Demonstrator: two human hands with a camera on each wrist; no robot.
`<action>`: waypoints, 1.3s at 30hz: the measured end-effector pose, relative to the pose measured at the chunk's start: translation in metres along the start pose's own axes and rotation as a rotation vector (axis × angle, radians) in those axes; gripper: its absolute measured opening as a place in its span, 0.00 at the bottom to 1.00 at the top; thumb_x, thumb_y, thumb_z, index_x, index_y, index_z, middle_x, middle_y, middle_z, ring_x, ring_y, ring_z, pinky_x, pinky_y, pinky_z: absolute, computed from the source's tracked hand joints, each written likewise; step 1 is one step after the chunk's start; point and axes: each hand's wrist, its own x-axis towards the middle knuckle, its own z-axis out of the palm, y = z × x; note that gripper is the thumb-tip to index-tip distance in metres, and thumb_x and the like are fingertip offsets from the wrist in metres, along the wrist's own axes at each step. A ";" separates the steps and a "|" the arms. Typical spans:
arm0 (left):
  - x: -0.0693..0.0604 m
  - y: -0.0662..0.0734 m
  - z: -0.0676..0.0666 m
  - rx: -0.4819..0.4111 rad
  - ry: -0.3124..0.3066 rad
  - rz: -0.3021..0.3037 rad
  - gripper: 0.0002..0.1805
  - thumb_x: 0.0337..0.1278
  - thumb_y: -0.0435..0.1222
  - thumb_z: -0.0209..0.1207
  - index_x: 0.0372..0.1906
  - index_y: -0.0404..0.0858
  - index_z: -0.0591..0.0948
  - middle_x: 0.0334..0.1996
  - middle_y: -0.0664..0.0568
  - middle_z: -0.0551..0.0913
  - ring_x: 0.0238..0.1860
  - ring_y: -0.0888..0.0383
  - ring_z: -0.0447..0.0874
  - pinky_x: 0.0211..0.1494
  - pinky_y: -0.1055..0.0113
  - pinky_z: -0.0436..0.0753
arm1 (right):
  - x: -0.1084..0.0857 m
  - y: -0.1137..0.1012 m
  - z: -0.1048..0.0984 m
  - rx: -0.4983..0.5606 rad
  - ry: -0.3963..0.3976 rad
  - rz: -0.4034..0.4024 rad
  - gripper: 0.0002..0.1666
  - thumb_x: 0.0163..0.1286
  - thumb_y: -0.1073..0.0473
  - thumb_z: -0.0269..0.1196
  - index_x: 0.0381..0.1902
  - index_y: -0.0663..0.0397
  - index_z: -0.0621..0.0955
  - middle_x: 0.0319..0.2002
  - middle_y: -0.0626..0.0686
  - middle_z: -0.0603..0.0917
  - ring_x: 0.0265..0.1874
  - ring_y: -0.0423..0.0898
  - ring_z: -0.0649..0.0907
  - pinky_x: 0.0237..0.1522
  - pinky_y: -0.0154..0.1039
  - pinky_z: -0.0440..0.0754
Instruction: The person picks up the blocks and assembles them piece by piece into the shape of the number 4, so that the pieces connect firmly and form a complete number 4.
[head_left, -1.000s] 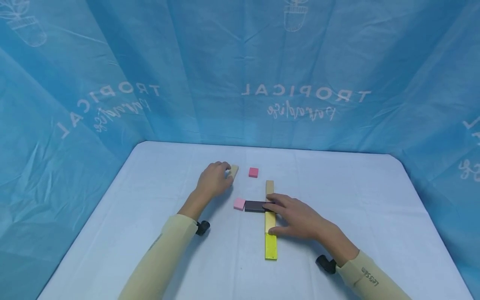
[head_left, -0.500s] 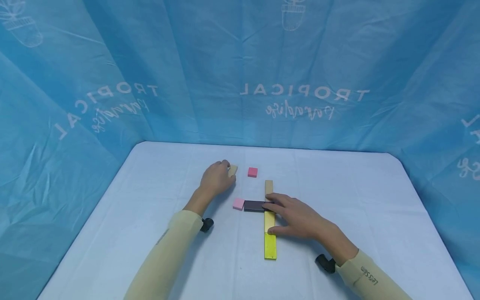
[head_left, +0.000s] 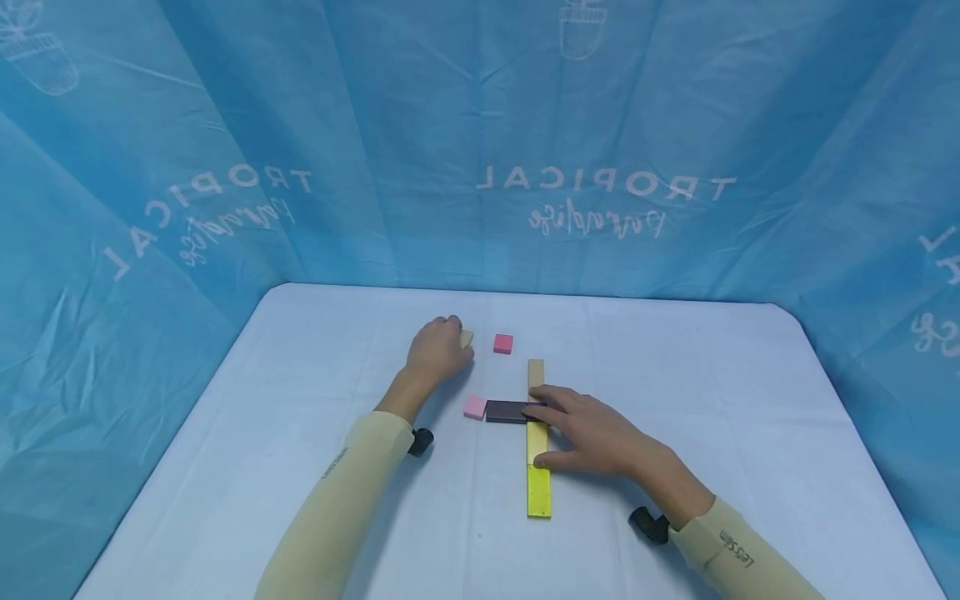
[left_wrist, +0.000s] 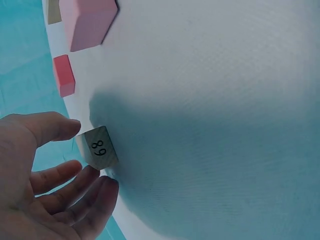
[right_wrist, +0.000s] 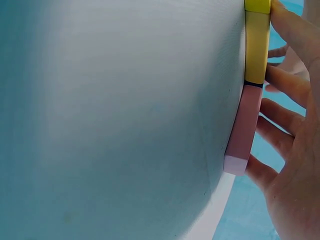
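Note:
My left hand (head_left: 437, 348) is at the far left-centre of the table, pinching a pale wooden block (left_wrist: 99, 148) between thumb and fingers. Black digits mark the block's end in the left wrist view; in the head view the hand hides most of it. My right hand (head_left: 600, 432) lies with fingers spread over a straight row of flat blocks, its fingertips touching them. That row has a tan block (head_left: 536, 372), a pale yellow block (head_left: 537, 442) and a bright yellow block (head_left: 539, 492). A black block (head_left: 506, 412) sticks out leftward from it, partly under the fingers.
A light pink block (head_left: 475, 407) sits at the left end of the black block. Farther back, a red-pink square block (head_left: 503, 343) lies right of my left hand. The white-covered table (head_left: 337, 317) is bordered by a blue printed curtain (head_left: 420, 125).
My left hand has shifted slightly right and turned the wooden block, so less of it shows. My right hand has stayed on the row.

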 end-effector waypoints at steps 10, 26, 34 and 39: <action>0.000 -0.003 0.001 -0.058 -0.047 -0.047 0.21 0.56 0.40 0.61 0.52 0.34 0.76 0.43 0.44 0.79 0.42 0.50 0.77 0.49 0.55 0.79 | 0.001 0.000 0.002 -0.003 -0.005 -0.003 0.47 0.56 0.23 0.57 0.70 0.32 0.67 0.71 0.45 0.60 0.68 0.47 0.62 0.63 0.52 0.66; -0.004 -0.002 -0.002 -0.064 -0.014 0.029 0.22 0.55 0.42 0.62 0.52 0.34 0.79 0.41 0.45 0.80 0.38 0.51 0.77 0.44 0.57 0.79 | 0.001 0.001 0.003 -0.011 0.000 -0.005 0.47 0.56 0.23 0.57 0.70 0.31 0.66 0.72 0.45 0.59 0.68 0.46 0.62 0.62 0.51 0.67; -0.009 -0.003 -0.001 -0.076 -0.043 0.027 0.23 0.54 0.42 0.62 0.53 0.35 0.80 0.41 0.45 0.81 0.37 0.52 0.76 0.44 0.58 0.79 | 0.001 0.002 0.004 -0.013 0.003 0.004 0.47 0.55 0.22 0.57 0.70 0.30 0.66 0.71 0.44 0.60 0.68 0.46 0.62 0.62 0.51 0.67; -0.012 -0.001 -0.002 -0.087 -0.036 0.054 0.22 0.53 0.41 0.62 0.53 0.35 0.80 0.41 0.46 0.81 0.36 0.54 0.76 0.42 0.60 0.78 | 0.000 0.001 0.003 -0.014 0.008 -0.002 0.47 0.56 0.23 0.57 0.70 0.31 0.66 0.71 0.44 0.60 0.68 0.45 0.62 0.62 0.51 0.67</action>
